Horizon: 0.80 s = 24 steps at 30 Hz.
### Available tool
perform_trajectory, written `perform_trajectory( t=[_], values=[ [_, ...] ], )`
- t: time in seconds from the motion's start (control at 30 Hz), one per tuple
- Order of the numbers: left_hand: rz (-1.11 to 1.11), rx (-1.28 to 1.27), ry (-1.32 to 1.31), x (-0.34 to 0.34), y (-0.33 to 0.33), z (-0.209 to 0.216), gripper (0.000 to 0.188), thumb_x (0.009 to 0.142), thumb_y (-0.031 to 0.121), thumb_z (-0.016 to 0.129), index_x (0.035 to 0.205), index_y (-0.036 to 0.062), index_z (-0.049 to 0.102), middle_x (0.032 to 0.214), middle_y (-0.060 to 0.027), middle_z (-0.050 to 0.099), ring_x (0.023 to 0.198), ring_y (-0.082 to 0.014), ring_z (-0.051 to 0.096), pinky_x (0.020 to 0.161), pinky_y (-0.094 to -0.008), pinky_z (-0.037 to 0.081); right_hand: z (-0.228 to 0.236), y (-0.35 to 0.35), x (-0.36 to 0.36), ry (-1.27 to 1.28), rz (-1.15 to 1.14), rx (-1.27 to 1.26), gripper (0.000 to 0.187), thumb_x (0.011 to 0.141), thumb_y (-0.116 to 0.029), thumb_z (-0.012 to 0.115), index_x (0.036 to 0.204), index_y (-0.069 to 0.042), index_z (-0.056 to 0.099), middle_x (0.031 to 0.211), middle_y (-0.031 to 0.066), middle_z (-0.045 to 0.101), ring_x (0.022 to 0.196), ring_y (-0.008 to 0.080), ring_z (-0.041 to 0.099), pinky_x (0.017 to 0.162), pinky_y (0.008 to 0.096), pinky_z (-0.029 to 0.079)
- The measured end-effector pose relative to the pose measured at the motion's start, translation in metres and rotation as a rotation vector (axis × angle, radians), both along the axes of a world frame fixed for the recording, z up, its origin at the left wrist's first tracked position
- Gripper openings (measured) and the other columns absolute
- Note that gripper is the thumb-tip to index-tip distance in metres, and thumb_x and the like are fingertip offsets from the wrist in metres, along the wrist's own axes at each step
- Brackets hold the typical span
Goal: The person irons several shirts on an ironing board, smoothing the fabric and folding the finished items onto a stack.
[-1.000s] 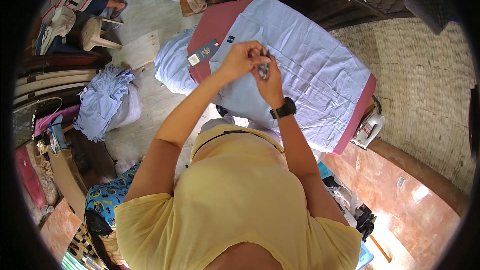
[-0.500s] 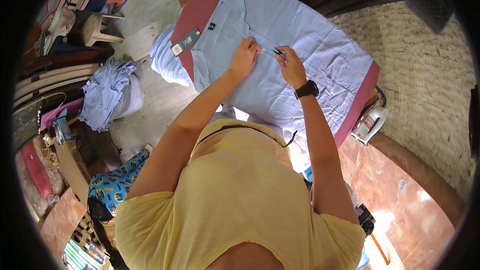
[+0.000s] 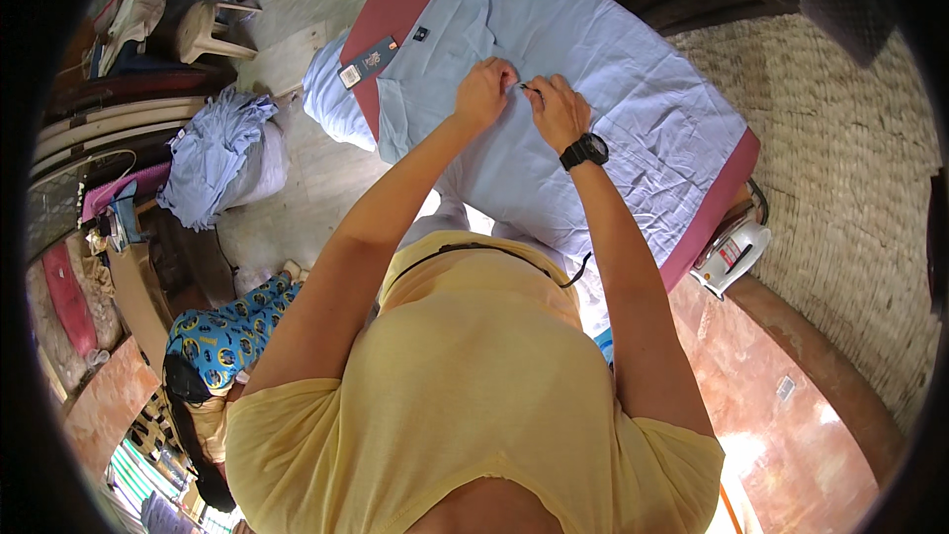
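Observation:
A light blue shirt (image 3: 613, 64) lies spread over a dark red padded ironing board (image 3: 390, 5). A dark paper tag (image 3: 368, 61) rests at its left edge, near the collar. With fingers closed in a pinch, my left hand (image 3: 484, 91) grips the shirt's cloth at its middle front. Just to the right, my right hand (image 3: 560, 111) holds small black thread snips (image 3: 528, 88), their tips close to my left fingertips. Whatever lies between the tips and my left fingers is too small to make out.
A white iron (image 3: 733, 252) stands beyond the board's right end. Crumpled blue shirts (image 3: 213, 158) are piled at left, and more blue cloth (image 3: 336, 94) hangs beside the board. A person in blue printed clothing (image 3: 237, 331) is at lower left; a plastic chair (image 3: 213, 35) stands further off.
My right hand has moved left with the snips, bringing their tips up to my left fingers. The snips' blades looked spread before. My left hand keeps its pinch on the shirt.

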<state>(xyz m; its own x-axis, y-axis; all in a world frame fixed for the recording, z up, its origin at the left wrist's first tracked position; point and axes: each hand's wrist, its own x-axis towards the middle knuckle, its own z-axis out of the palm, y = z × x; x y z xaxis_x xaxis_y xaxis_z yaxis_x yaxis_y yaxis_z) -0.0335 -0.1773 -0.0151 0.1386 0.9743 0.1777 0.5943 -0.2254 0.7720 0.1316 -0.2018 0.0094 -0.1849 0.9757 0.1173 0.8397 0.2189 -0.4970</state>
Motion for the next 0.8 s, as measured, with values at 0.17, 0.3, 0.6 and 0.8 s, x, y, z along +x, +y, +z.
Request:
perform_trajectory(
  t=[0.17, 0.3, 0.6, 0.8],
  values=[
    [0.007, -0.009, -0.016, 0.001, 0.002, -0.006, 0.015, 0.074, -0.008, 0.056, 0.082, 0.0035, 0.06, 0.082, -0.0119, 0.063, 0.081, -0.0333, 0.06, 0.071, -0.0417, 0.046, -0.001, 0.002, -0.004, 0.045, -0.047, -0.053, 0.008, 0.087, -0.022, 0.065, 0.091, -0.015, 0.064, 0.084, 0.0102, 0.06, 0.079, 0.0334, 0.062, 0.067, 0.0461, 0.049],
    [0.031, -0.028, -0.002, 0.003, 0.001, -0.005, 0.017, 0.072, -0.009, 0.055, 0.082, 0.0034, 0.06, 0.082, -0.0116, 0.063, 0.08, -0.0328, 0.059, 0.071, -0.041, 0.046, -0.002, 0.003, -0.008, 0.036, -0.037, 0.007, 0.008, 0.087, -0.022, 0.065, 0.089, -0.015, 0.064, 0.084, 0.0095, 0.06, 0.078, 0.0332, 0.063, 0.066, 0.046, 0.049],
    [-0.18, -0.29, -0.009, -0.029, -0.006, 0.01, 0.016, 0.072, -0.004, 0.061, 0.086, 0.0042, 0.062, 0.081, -0.0137, 0.061, 0.085, -0.0323, 0.061, 0.072, -0.0397, 0.048, 0.008, -0.005, 0.009, 0.07, -0.13, -0.019, 0.015, 0.09, -0.026, 0.063, 0.1, -0.014, 0.061, 0.093, 0.0089, 0.063, 0.081, 0.0307, 0.066, 0.069, 0.0441, 0.05],
    [-0.145, -0.131, 0.262, -0.059, -0.016, 0.041, 0.016, 0.08, 0.002, 0.061, 0.092, 0.0081, 0.069, 0.1, -0.0113, 0.061, 0.102, -0.031, 0.059, 0.083, -0.0409, 0.051, 0.006, -0.01, 0.009, 0.318, -0.203, -0.127, 0.02, 0.094, -0.029, 0.06, 0.106, -0.013, 0.059, 0.101, 0.0089, 0.063, 0.085, 0.0277, 0.068, 0.071, 0.0422, 0.051]
  ],
)
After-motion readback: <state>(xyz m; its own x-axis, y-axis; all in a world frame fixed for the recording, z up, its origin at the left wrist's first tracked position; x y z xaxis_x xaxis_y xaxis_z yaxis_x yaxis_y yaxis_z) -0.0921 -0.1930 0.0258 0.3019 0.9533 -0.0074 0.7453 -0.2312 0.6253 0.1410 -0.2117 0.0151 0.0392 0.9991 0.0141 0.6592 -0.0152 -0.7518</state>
